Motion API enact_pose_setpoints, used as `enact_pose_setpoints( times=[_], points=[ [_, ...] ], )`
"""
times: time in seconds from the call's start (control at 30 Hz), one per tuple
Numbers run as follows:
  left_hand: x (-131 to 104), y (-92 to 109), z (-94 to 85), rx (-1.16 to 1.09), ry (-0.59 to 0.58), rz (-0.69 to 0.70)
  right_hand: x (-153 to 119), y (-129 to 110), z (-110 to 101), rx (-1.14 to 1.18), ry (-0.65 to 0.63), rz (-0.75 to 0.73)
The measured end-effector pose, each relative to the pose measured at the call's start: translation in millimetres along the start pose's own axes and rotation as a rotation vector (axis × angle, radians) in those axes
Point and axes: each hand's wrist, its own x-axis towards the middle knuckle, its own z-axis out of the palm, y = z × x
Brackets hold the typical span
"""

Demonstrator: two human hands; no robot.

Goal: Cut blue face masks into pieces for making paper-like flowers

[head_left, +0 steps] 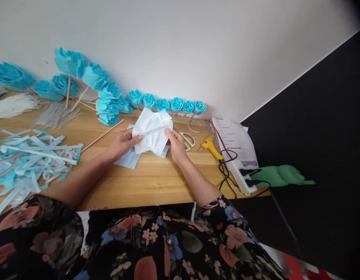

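A white, creased face mask sheet (153,134), trimmed and opened out with its pleats showing, is held up over the table between my two hands. My left hand (124,143) pinches its left side, thumb on top. At the right edge, my right hand (176,144) grips it the same way; its fingers are partly hidden behind the sheet. Beneath lie flat light blue sheets (129,160), partly covered. Scissors with white handles (189,141) rest just beyond my right hand, their blades out of sight.
Blue crepe-like flowers (109,103) on sticks line the wall. Cut strips (30,155) heap at left, near bundles of white strings (14,105). To the right are a yellow glue gun (211,146), a ring-shaped roll (195,125), printed papers (238,140) and a power strip (241,178) with cables.
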Motion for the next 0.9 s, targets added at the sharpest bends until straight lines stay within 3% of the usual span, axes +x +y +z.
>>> enact_pose_setpoints(
  times=[0.13,0.3,0.47,0.57,0.8,0.9],
  points=[
    [0.8,1.9,1.1,-0.059,0.047,0.051,-2.3,-0.3,1.0,-0.027,-0.114,0.077],
    [0.8,4.1,2.3,-0.086,0.076,0.09,-5.4,-1.2,2.4,-0.126,-0.199,0.063],
    [1.0,4.5,3.6,-0.134,0.077,0.088,-2.0,0.1,0.2,-0.134,-0.094,-0.005],
    [2.0,3.8,3.7,-0.221,0.063,0.09,1.8,-0.1,-5.0,-0.198,-0.059,-0.145],
    [-0.4,6.7,5.4,-0.286,0.015,0.058,3.8,-4.2,-10.3,-0.802,-0.154,-0.686],
    [-3.6,9.7,6.9,-0.29,-0.053,0.037,2.1,-7.2,-8.5,-0.855,-0.24,-0.757]
  ],
)
